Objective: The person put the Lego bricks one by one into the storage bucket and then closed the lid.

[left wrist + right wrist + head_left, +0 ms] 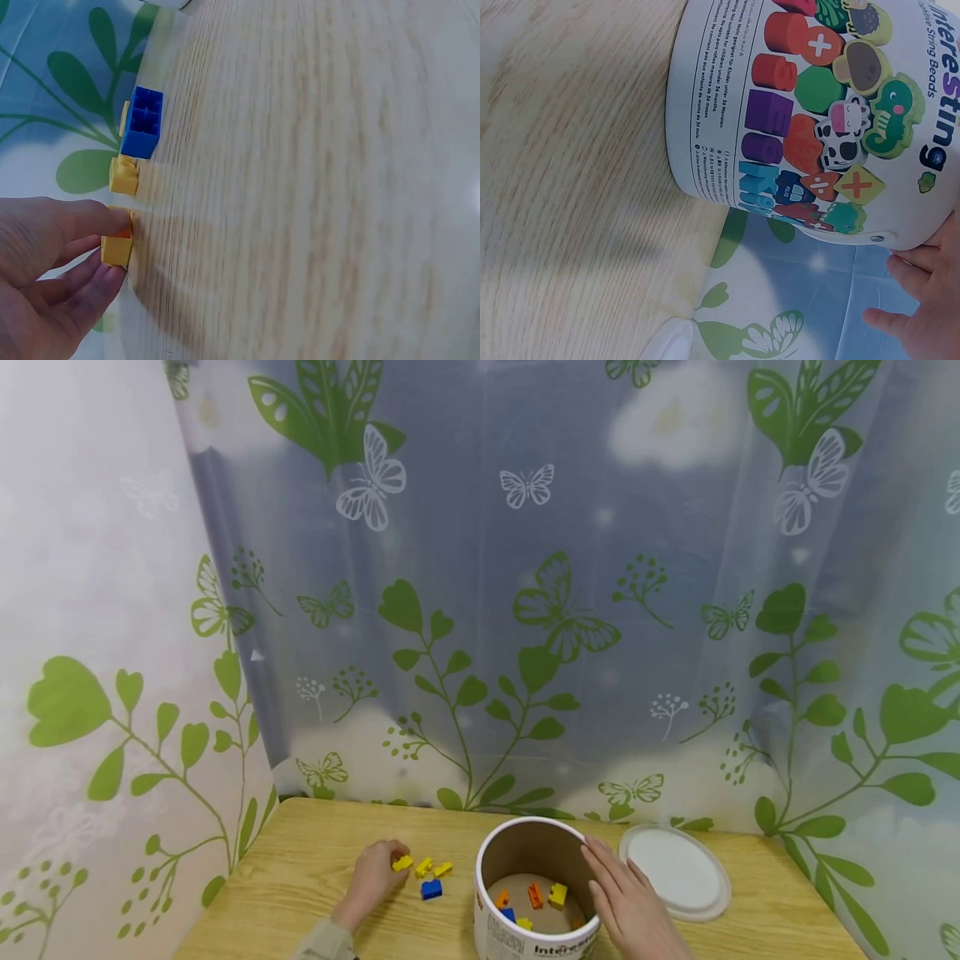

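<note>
At the left of the table, my left hand (pixel 375 870) pinches a yellow toy brick (pixel 116 251) between thumb and fingers, close over the wood. Two more yellow bricks (pixel 433 867) and a blue brick (pixel 431 889) lie just right of it. In the left wrist view the blue brick's hollow, divided side shows. A white printed bucket (pixel 705 97) stands open in front of me. My right hand (pixel 633 902) rests on its right rim with the fingers straight. Inside the bucket lie several bricks, among them an orange one (pixel 535 895) and a yellow one (pixel 557 895).
A round white lid (pixel 675 870) lies on the table behind and right of the bucket. The wooden table (pixel 315 835) ends at a curtain (pixel 480 693) printed with leaves and butterflies, which also hangs along both sides.
</note>
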Demonstrator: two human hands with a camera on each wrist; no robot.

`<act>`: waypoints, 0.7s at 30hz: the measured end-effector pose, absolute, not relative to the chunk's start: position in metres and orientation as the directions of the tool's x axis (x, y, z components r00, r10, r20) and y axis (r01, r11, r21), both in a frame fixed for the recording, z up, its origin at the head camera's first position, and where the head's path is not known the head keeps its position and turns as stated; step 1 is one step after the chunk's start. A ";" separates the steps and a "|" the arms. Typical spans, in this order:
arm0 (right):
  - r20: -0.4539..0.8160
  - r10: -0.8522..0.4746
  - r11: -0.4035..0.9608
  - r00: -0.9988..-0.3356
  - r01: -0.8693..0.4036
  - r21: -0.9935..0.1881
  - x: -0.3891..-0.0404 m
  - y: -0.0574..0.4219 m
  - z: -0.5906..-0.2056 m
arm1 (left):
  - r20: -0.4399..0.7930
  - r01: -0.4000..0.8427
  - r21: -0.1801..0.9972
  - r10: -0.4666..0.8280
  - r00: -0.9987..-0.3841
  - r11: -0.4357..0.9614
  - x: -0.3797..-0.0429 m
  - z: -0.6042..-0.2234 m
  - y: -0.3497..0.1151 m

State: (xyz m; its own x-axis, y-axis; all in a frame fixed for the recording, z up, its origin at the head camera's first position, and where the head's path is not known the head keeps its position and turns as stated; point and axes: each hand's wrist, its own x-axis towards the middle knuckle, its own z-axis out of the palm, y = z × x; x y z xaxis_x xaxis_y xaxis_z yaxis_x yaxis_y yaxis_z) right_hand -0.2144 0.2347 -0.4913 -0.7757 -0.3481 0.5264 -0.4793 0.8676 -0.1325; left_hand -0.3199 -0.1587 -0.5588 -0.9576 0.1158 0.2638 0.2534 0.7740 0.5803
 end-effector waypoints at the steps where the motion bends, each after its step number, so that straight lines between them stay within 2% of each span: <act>1: 0.526 -0.347 0.868 -0.777 -0.479 -0.134 -0.214 0.235 -0.491 | 0.269 0.255 0.581 0.113 -0.956 0.773 -0.319 -0.559 -0.159; 15: 0.508 -0.343 0.871 -0.790 -0.470 -0.143 -0.212 0.233 -0.488 | 0.303 0.290 0.667 0.106 -0.947 0.687 -0.310 -0.542 -0.156; 21: 0.500 -0.339 0.873 -0.797 -0.464 -0.148 -0.212 0.233 -0.488 | 0.347 0.342 0.665 0.130 -0.929 0.664 -0.302 -0.528 -0.149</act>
